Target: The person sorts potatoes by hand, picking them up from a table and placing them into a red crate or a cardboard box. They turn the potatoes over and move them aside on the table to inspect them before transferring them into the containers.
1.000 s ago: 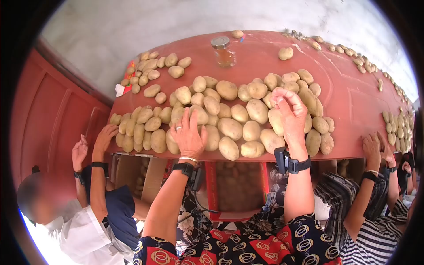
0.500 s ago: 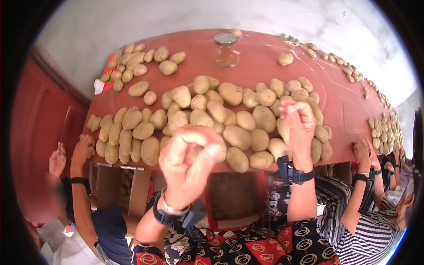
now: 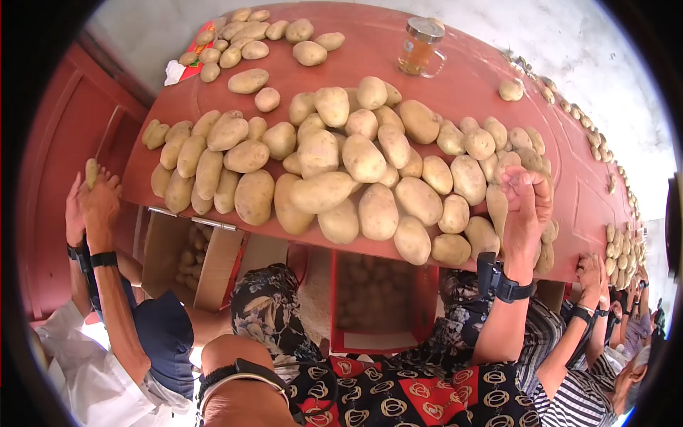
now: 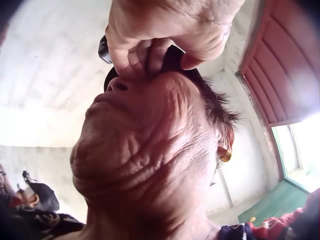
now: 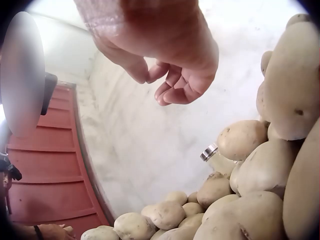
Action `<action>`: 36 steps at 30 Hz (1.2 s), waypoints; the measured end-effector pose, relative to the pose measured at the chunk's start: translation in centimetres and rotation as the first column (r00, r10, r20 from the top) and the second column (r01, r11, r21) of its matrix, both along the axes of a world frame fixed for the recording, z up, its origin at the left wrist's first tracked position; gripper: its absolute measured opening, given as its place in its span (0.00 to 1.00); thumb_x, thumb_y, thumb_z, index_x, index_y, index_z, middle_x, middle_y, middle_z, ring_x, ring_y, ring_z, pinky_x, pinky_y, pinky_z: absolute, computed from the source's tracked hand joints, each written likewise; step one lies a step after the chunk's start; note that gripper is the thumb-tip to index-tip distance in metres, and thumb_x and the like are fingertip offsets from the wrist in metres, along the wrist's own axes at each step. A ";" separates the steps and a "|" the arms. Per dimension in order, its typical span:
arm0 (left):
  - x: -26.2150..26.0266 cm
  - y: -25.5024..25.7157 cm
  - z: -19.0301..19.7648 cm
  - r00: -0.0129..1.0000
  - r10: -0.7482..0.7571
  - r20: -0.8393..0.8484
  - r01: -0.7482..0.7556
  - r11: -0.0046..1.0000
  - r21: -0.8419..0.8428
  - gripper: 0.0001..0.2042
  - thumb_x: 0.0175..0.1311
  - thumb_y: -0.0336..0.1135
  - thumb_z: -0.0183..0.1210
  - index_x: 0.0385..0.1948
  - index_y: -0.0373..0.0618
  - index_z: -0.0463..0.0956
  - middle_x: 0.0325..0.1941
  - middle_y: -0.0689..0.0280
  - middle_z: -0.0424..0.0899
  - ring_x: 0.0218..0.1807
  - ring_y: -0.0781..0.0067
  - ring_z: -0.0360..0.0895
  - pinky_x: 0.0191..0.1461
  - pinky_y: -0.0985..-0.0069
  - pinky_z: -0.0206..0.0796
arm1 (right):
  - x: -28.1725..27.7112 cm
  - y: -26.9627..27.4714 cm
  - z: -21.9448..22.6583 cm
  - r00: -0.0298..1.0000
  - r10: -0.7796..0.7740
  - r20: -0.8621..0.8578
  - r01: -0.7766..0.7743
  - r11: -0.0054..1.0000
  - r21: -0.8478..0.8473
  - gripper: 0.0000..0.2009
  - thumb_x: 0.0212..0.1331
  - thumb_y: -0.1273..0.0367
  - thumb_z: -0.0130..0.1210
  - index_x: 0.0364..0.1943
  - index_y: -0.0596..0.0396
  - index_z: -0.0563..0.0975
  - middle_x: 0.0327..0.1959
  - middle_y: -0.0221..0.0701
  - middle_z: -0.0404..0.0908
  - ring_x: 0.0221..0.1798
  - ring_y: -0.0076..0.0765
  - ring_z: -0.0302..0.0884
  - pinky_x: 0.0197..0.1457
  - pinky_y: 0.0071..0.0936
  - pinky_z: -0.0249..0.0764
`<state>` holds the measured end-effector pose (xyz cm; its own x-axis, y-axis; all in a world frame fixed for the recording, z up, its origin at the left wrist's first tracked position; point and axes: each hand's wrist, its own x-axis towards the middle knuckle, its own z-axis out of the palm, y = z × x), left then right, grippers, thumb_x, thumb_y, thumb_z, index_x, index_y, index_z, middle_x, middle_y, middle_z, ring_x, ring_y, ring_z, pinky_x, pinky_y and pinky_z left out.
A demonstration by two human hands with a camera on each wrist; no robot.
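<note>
My left hand [image 4: 175,25] is raised to the wearer's face, its bent fingers overlapping the face below a dark cap. The thumb stands apart from the fingers, and nothing shows between them. In the head view only the left wrist appears, low in the frame. My right hand [image 3: 528,196] hovers by the right end of a long pile of potatoes [image 3: 361,158], fingers loosely curled around nothing. The right wrist view shows those fingers [image 5: 172,95] in the air above the potatoes.
A lidded glass mug [image 3: 421,48] of amber liquid stands at the back of the red table [image 3: 341,53]. More potatoes [image 3: 249,30] lie at the back left. Below the edge are a red box [image 3: 384,341] and a cardboard box [image 3: 217,267]. People sit on both sides.
My left hand has left the potatoes and come up to the face. The right hand stays over the right end of the pile, fingers still loosely curled. The head view has shifted.
</note>
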<state>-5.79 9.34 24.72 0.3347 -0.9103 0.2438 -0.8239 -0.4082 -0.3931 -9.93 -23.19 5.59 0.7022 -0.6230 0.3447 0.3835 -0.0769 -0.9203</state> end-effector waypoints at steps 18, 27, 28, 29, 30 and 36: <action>1.7 1.1 -2.7 0.915 -0.224 -0.337 0.053 0.891 -0.450 0.05 0.56 0.26 0.54 0.26 0.45 0.66 0.28 0.64 0.70 0.31 0.74 0.68 0.35 0.75 0.64 | 1.2 1.4 -0.4 0.997 0.020 -0.070 -0.025 0.997 -0.079 0.04 0.62 0.71 0.54 0.31 0.55 0.75 0.37 0.33 0.81 0.36 0.22 0.72 0.44 0.22 0.67; 2.4 2.5 -2.8 0.847 -0.376 -0.377 0.045 0.757 -0.652 0.05 0.56 0.26 0.54 0.26 0.45 0.66 0.29 0.65 0.70 0.32 0.74 0.68 0.36 0.75 0.63 | 2.0 3.0 -0.4 0.994 0.040 -0.102 -0.051 0.994 -0.100 0.04 0.62 0.71 0.55 0.31 0.56 0.75 0.36 0.31 0.80 0.36 0.22 0.71 0.45 0.21 0.67; 2.4 2.6 -2.9 0.833 -0.395 -0.386 0.038 0.738 -0.674 0.05 0.56 0.26 0.54 0.26 0.44 0.66 0.29 0.65 0.70 0.32 0.74 0.68 0.36 0.75 0.63 | 2.0 3.1 -0.3 0.993 0.041 -0.108 -0.052 0.994 -0.101 0.04 0.62 0.71 0.55 0.31 0.56 0.75 0.36 0.31 0.80 0.36 0.22 0.71 0.45 0.21 0.67; 2.4 2.6 -3.0 0.821 -0.414 -0.392 0.031 0.719 -0.695 0.05 0.56 0.26 0.54 0.26 0.44 0.66 0.29 0.65 0.70 0.32 0.74 0.68 0.36 0.75 0.63 | 2.1 3.2 -0.2 0.994 0.036 -0.101 -0.046 0.994 -0.099 0.04 0.62 0.71 0.55 0.31 0.56 0.75 0.36 0.31 0.80 0.36 0.22 0.71 0.45 0.22 0.67; 2.4 2.7 -3.1 0.810 -0.432 -0.396 0.025 0.700 -0.714 0.05 0.56 0.26 0.54 0.26 0.44 0.66 0.29 0.65 0.70 0.33 0.74 0.68 0.36 0.75 0.63 | 2.3 3.3 -0.2 0.995 0.032 -0.094 -0.041 0.995 -0.096 0.05 0.62 0.71 0.55 0.31 0.56 0.75 0.36 0.31 0.80 0.36 0.22 0.71 0.45 0.22 0.67; 2.6 2.7 -3.4 0.736 -0.548 -0.398 -0.013 0.576 -0.817 0.04 0.55 0.26 0.54 0.27 0.44 0.67 0.29 0.65 0.70 0.33 0.74 0.68 0.37 0.75 0.63 | 2.3 3.2 -0.2 0.996 0.033 -0.086 -0.041 0.994 -0.098 0.04 0.62 0.71 0.55 0.31 0.56 0.75 0.36 0.31 0.80 0.36 0.22 0.71 0.45 0.21 0.67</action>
<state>-3.20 12.07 21.31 0.4227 -0.5601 0.7125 -0.8674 -0.0222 0.4972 -7.64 -20.00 5.41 0.7531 -0.5618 0.3423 0.3091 -0.1570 -0.9380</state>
